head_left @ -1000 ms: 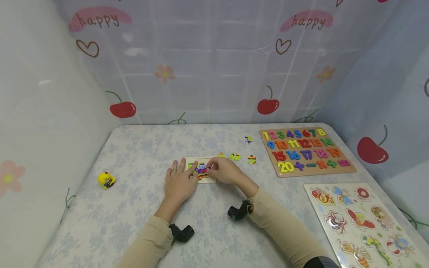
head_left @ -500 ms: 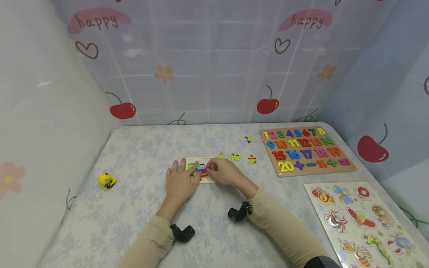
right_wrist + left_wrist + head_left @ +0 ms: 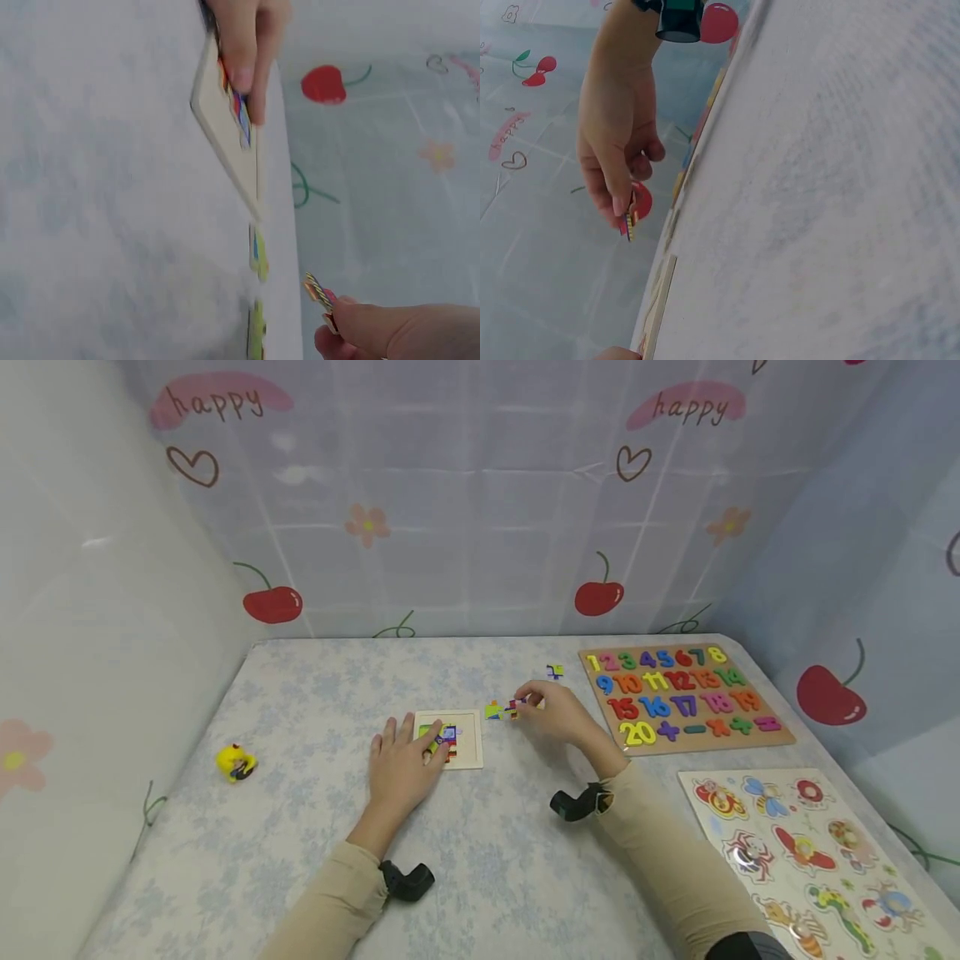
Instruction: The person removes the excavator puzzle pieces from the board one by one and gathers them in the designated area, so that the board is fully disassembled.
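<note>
A small pale wooden puzzle frame [image 3: 468, 739] lies mid-table with colourful pieces [image 3: 450, 737] fitted in its left part. My left hand [image 3: 405, 770] rests on the frame's left side, fingers extended. To the right of the frame, my right hand [image 3: 557, 714] pinches a multicoloured puzzle piece [image 3: 513, 707] between thumb and fingers; the right wrist view shows this piece [image 3: 321, 294] held above the table. A green and blue piece [image 3: 495, 711] lies just beside the frame, and a yellow and purple one [image 3: 555, 671] farther back. Other loose pieces are hidden by my right hand.
At the back right lies a board of coloured numbers [image 3: 705, 743]. Nearer, on the right, is a white board with insect pictures [image 3: 765, 827]. A yellow toy figure [image 3: 236, 763] stands on the left side of the patterned tabletop [image 3: 315, 693].
My right hand has left the frame and moved right, carrying a piece out of it; the frame's right part now shows bare wood. My left hand has stayed in place.
</note>
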Demonstrator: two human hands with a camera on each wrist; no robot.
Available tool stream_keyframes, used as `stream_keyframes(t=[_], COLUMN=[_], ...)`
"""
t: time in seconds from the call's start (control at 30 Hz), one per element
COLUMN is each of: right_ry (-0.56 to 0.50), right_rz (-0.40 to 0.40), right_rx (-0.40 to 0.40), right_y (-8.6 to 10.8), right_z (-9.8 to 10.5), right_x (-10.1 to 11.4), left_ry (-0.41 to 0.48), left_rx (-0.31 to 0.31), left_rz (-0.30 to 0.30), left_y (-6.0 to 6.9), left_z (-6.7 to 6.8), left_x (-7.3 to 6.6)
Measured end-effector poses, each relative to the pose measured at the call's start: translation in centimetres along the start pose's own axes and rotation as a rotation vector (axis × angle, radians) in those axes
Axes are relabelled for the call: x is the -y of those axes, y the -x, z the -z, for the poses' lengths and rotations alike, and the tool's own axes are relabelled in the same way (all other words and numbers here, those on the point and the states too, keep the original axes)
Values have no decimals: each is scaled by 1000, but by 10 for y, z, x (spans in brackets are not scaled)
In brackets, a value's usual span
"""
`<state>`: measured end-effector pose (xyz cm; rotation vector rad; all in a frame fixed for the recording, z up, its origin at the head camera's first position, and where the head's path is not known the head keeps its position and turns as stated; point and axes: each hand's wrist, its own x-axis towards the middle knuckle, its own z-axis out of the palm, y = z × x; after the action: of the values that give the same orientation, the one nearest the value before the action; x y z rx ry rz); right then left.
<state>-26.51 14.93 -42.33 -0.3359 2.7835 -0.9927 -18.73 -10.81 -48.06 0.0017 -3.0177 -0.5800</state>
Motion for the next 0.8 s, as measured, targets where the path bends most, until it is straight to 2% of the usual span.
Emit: stream_keyframes(t=[0.1,0.17,0.3,0.43,0.8], right_ry=[5,-5,-3,20,152], right_rz=[-32,-83,-178,-222,-220], right_rx=[-30,-31,-17,-10,-27], right_y=[-8,-13,-23,-30,-35], right_z=[19,28,37,37,37], right_x=[-21,-33,-50,-54,-54], left_ry=[-4,-5,-1,1,-1], left_rx=[-4,-4,-5,-4,-3], left_rz=[1,2,2,-1,-10], left_y=[0,0,1,1,1], left_z=[1,1,1,0,-1], left_x=[0,1,2,2,1])
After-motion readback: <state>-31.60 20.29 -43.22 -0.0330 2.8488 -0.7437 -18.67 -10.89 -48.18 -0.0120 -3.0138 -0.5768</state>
